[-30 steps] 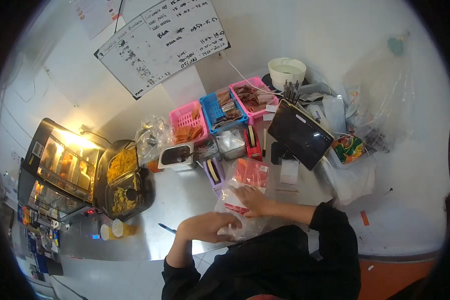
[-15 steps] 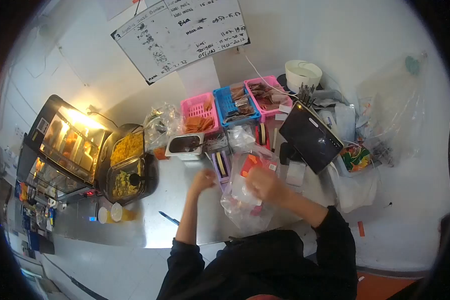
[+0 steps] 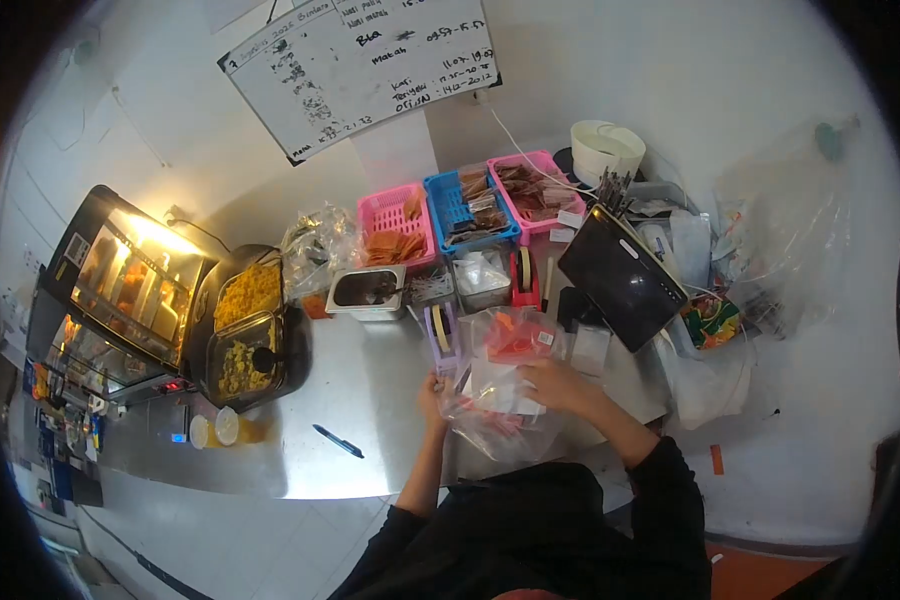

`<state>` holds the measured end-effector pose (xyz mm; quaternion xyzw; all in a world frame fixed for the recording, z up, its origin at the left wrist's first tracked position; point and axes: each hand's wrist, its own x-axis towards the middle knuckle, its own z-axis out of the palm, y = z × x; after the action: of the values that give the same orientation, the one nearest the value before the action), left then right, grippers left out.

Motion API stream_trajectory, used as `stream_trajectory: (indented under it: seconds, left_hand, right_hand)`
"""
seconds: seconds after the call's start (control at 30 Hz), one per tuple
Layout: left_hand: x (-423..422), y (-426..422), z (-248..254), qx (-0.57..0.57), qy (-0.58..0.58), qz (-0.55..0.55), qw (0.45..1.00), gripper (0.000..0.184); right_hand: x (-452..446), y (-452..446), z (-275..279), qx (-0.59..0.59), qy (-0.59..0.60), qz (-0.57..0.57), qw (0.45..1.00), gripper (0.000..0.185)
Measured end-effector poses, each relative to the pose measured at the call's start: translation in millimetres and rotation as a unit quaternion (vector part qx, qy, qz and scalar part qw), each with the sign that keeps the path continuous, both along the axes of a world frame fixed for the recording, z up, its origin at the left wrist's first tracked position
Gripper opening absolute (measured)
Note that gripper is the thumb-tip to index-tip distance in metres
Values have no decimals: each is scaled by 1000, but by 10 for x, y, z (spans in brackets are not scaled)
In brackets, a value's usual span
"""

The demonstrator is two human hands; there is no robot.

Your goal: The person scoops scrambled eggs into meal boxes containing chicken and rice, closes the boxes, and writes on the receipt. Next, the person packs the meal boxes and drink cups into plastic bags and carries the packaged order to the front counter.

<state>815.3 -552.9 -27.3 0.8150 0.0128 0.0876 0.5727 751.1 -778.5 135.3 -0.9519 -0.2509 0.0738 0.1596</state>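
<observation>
Crowding left hand [image 3: 434, 398]: purple dispenser [image 3: 442, 338]; right hand [image 3: 552, 387] touches plastic bag [image 3: 511, 438]; both grips unclear.

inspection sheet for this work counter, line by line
surface: metal counter, shiny, with light glare
job's things: clear plastic bag, crumpled, around or under red and white material
clutter: pen lying loose; two lidded cups side by side; purple tape dispenser close to the bag
hands: left hand by the bag's edge, grip unclear; right hand on the bag, grip unclear
cables: white cord drops from the wall behind the baskets
surroundings: lit display case at left; whiteboard on the wall; dark-screened tablet tilted at right
</observation>
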Motion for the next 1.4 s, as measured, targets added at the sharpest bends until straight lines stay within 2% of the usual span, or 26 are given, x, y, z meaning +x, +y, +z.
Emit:
stream_trajectory:
  seconds: [0.07, 0.17, 0.2, 0.27, 0.3, 0.33, 0.37, 0.47, 0.53, 0.6, 0.63, 0.7, 0.73, 0.8, 0.83, 0.93, 1.03, 1.13, 1.23, 1.3, 1.33, 1.37, 1.4]
  left_hand:
    - [-63, -81, 219, 42, -29, 19, 999, 18]
    - [-122, 19, 221, 60, -41, 35, 997, 20]
    - [-135, 107, 173, 59, -41, 37, 997, 20]
    - [-128, 245, 205, -136, 38, 40, 989, 21]
    - [-91, 270, 275, -232, 77, 37, 969, 21]
    - [-33, 282, 339, -256, 5, 37, 966, 20]
    - [-33, 224, 719, -280, -66, 37, 957, 20]
    - [-176, 14, 1876, -293, -145, -157, 932, 20]
    - [-300, -174, 2319, -287, -156, -309, 893, 18]
    - [-366, -342, 2426, -216, -184, -433, 856, 14]
    - [-345, -429, 2431, -151, -168, -471, 853, 11]
    - [-313, -598, 2392, -20, -131, -541, 831, 10]
    - [-283, -671, 2258, -35, -58, -518, 853, 10]
    - [-135, -799, 1795, -64, 86, -461, 881, 11]
    - [-90, -830, 1618, -155, 174, -432, 871, 11]
    - [74, -873, 1522, -53, 182, -360, 914, 13]
    - [294, -943, 1466, -3, 173, -342, 924, 24]
    - [298, -1129, 1683, 102, 141, -270, 947, 35]
    - [444, -1292, 1291, 202, -62, -149, 966, 38]
    - [920, -1299, 620, 212, -146, -232, 938, 37]
    - [983, -1270, 568, 269, -163, -271, 910, 36]
    - [1044, -1241, 521, 320, -183, -308, 877, 35]
    - [982, -1200, 705, 420, -180, -339, 822, 32]
  right_hand:
    - [-65, 65, 171, 115, -83, 20, 990, 43]
    - [-172, 280, -93, 162, -158, 48, 973, 47]
    - [-193, 302, -46, 115, -108, 45, 986, 47]
    - [-208, 326, 91, 19, -14, 36, 999, 48]
    - [-184, 287, 86, 57, -42, 29, 997, 44]
    - [-188, 204, 51, 95, -66, 22, 993, 41]
    - [-190, 138, 10, 133, -89, 16, 987, 37]
    - [155, -66, -24, 70, 79, 12, 994, 26]
    - [230, -102, 161, 254, -52, -68, 963, 17]
    - [418, -214, 64, 235, -73, -168, 955, 20]
    - [487, -257, 0, 224, -86, -218, 946, 22]
    - [505, -203, -22, 116, -64, -286, 949, 27]
    - [508, -191, -40, 61, -52, -319, 944, 30]
    - [533, -231, -228, 41, -120, -292, 948, 36]
    - [528, -244, -291, 31, -154, -279, 948, 39]
    - [461, -252, -258, 3, -110, -334, 936, 44]
    - [366, -309, -248, 62, -98, -312, 943, 44]
    - [431, -319, -489, 58, -91, -359, 927, 47]
    - [460, -398, -466, 84, -144, -251, 953, 42]
    - [472, -360, -634, 61, -171, -249, 951, 38]
    - [474, -338, -703, 49, -182, -249, 950, 36]
    - [457, -331, -642, 69, -126, -250, 958, 36]
    - [429, -323, -487, 87, -70, -251, 962, 35]
